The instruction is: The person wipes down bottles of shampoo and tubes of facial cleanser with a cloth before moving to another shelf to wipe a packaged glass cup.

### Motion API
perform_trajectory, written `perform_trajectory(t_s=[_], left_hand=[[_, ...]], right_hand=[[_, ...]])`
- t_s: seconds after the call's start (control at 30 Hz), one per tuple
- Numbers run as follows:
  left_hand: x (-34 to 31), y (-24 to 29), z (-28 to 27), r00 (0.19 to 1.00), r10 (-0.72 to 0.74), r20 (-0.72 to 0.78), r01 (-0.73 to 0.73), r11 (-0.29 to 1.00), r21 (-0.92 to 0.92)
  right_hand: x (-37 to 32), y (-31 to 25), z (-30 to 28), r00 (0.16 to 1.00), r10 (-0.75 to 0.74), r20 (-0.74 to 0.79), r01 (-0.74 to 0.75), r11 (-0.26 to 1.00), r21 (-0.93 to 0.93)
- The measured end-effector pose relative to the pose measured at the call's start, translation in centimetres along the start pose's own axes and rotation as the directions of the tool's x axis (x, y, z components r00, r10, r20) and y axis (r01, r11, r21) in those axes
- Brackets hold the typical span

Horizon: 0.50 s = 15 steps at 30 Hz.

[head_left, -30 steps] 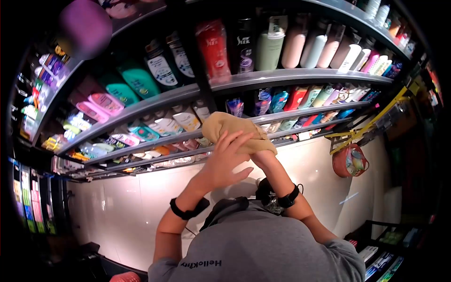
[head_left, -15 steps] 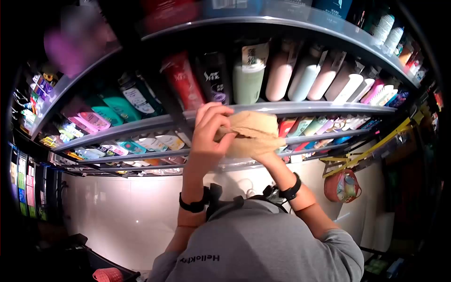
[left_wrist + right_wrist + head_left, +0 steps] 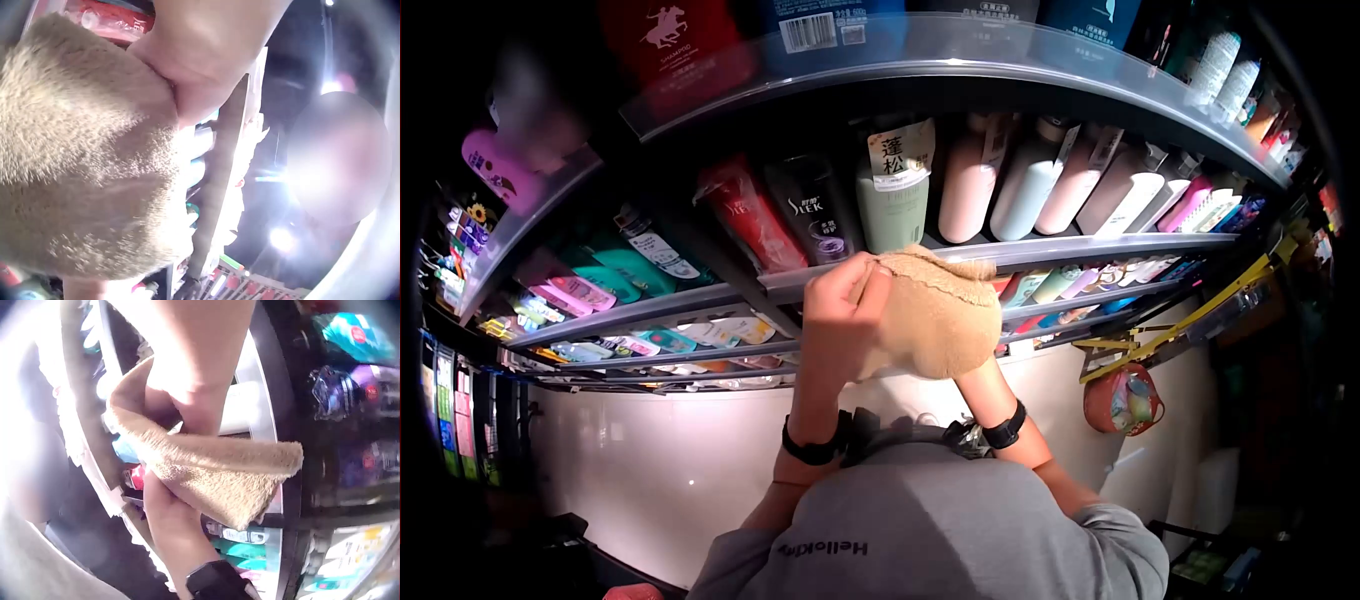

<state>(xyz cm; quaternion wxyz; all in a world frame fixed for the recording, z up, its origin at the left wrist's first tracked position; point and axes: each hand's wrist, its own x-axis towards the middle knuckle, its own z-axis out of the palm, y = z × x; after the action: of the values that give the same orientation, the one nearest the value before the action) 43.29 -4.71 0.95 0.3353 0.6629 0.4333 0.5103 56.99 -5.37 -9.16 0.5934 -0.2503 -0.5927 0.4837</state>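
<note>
"Head view?"
"On my feed, the left hand (image 3: 840, 315) has its fingers pinched on the edge of a tan plush cloth (image 3: 945, 325), before a shelf (image 3: 1050, 247) of bottles (image 3: 895, 215); a red basket (image 3: 1101, 405) shows against pale floor (image 3: 650, 440)."
"Left wrist?"
"Cloth fills its left side."
"Right wrist?"
"Cloth mostly hides the right hand (image 3: 190, 403); I can't tell how its fingers lie."
</note>
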Motion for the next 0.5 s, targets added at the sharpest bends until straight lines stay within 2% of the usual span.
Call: perform_trajectory(t_s=[0.03, 0.07, 0.1, 0.13, 0.17, 0.2, 0.23, 0.27, 0.3, 0.33, 0.37, 0.4, 0.47, 0.5], left_hand=[[0.2, -0.8, -0.2, 0.998, -0.033, 0.058, 0.029, 0.997, 0.065], [0.5, -1.4, -0.4, 0.991, -0.073, 0.112, 0.057, 0.989, 0.135], [0.6, -1.9, -0.4, 0.986, -0.104, 0.133, 0.090, 0.990, 0.105], [0.6, -2.4, -0.3, 0.985, -0.099, 0.139, 0.084, 0.990, 0.114], [0.4, -3.1, -0.1, 0.992, -0.045, 0.121, 0.034, 0.995, 0.090], [0.1, -3.9, 0.0, 0.995, 0.003, 0.103, -0.010, 0.998, 0.061], [0.0, -4.4, -0.2, 0.973, 0.000, 0.231, -0.003, 1.000, 0.014], [0.0, -4.7, -0.3, 0.972, -0.008, 0.235, 0.006, 1.000, 0.007], [0.1, -4.9, -0.4, 0.913, -0.106, 0.395, 0.074, 0.993, 0.096], [0.0, -5.0, -0.5, 0.819, -0.210, 0.534, 0.122, 0.973, 0.196], [-0.4, -6.0, 0.2, 0.905, -0.021, 0.424, -0.129, 0.938, 0.322], [-0.5, -6.1, 0.4, 0.906, -0.021, 0.422, -0.127, 0.939, 0.320], [-0.4, -4.6, 0.8, 0.975, 0.079, 0.205, -0.166, 0.877, 0.452], [-0.2, -3.9, 0.6, 0.974, 0.130, 0.184, -0.196, 0.895, 0.401]], right_hand=[[0.0, 0.5, -0.1, 0.997, 0.041, 0.060, -0.066, 0.860, 0.505], [0.0, 0.8, 0.0, 0.990, 0.049, 0.134, -0.141, 0.477, 0.867], [-0.1, 0.6, -0.5, 0.964, 0.177, 0.198, -0.248, 0.331, 0.910], [-0.6, 0.9, -1.0, 0.959, 0.217, 0.182, -0.261, 0.432, 0.863], [-0.7, -1.0, -0.9, 0.853, 0.514, 0.090, -0.408, 0.551, 0.728], [-0.9, -1.1, -1.2, 0.854, 0.515, 0.080, -0.399, 0.546, 0.737], [-1.1, -1.2, -1.7, 0.861, 0.494, 0.123, -0.448, 0.619, 0.645], [-1.5, -1.3, -2.4, 0.859, 0.482, 0.171, -0.491, 0.685, 0.538], [-2.5, -0.6, -3.3, 0.811, 0.578, 0.093, -0.543, 0.684, 0.488], [-3.1, -0.8, -3.7, 0.804, 0.588, 0.089, -0.549, 0.677, 0.490], [-3.4, -1.2, -4.1, 0.821, 0.562, 0.095, -0.532, 0.696, 0.481], [-3.3, -1.6, -4.4, 0.841, 0.531, 0.103, -0.512, 0.719, 0.469], [-3.6, -2.5, -4.9, 0.837, 0.546, 0.042, -0.533, 0.794, 0.293], [-3.8, -2.8, -5.2, 0.858, 0.513, -0.020, -0.485, 0.823, 0.294]])
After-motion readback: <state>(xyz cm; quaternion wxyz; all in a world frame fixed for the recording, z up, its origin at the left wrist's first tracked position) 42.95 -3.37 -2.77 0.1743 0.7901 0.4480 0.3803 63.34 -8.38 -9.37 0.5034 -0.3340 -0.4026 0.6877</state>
